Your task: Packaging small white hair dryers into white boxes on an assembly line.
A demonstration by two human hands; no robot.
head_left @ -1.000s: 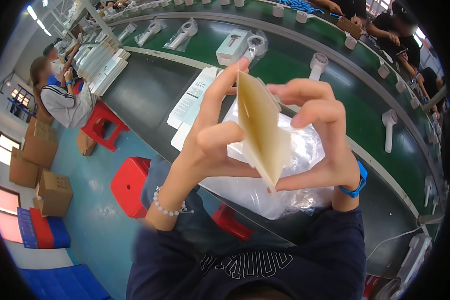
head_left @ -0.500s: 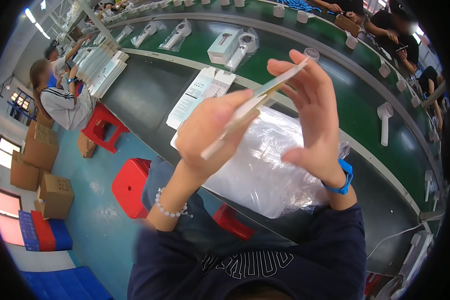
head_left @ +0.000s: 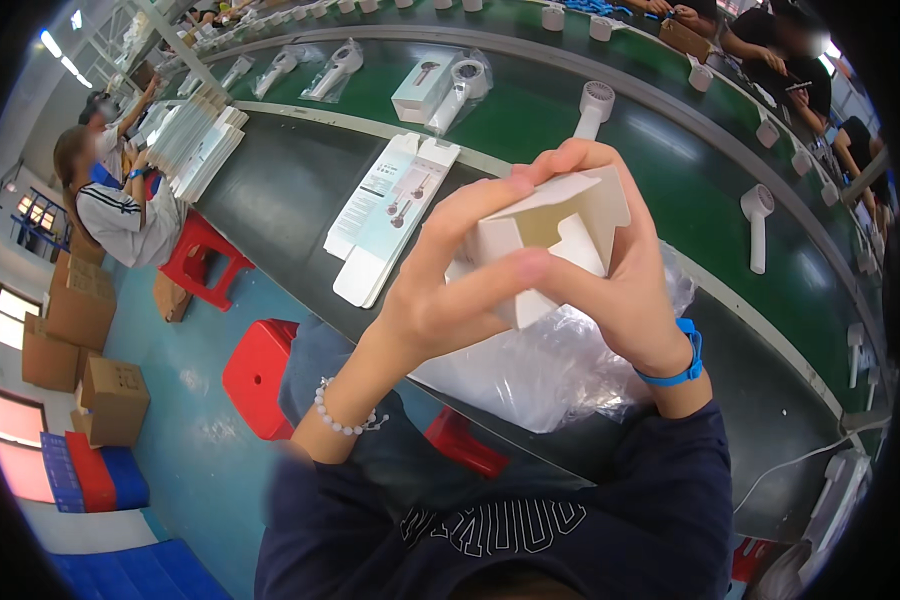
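Observation:
Both my hands hold a small white cardboard box [head_left: 545, 235], half opened out, its brown inside showing at the top. My left hand [head_left: 450, 290] grips its near left side, thumb across the front. My right hand [head_left: 620, 290] wraps its right side and back, fingers curled over the top flap. Under the hands lies a heap of clear plastic bags [head_left: 550, 365] on the dark worktable [head_left: 280, 190]. A flat unfolded white carton [head_left: 390, 215] lies just left of the hands.
A green conveyor belt [head_left: 670, 150] runs behind the table carrying white hair dryers [head_left: 755, 225] and a white box [head_left: 420, 90]. A stack of flat cartons [head_left: 195, 135] sits far left by a seated person [head_left: 110, 215]. Red stools [head_left: 260, 375] and cardboard boxes [head_left: 80, 350] stand on the blue floor.
The flat carton held edge-on between my hands has been opened out into a box shape, and my hands have shifted around it.

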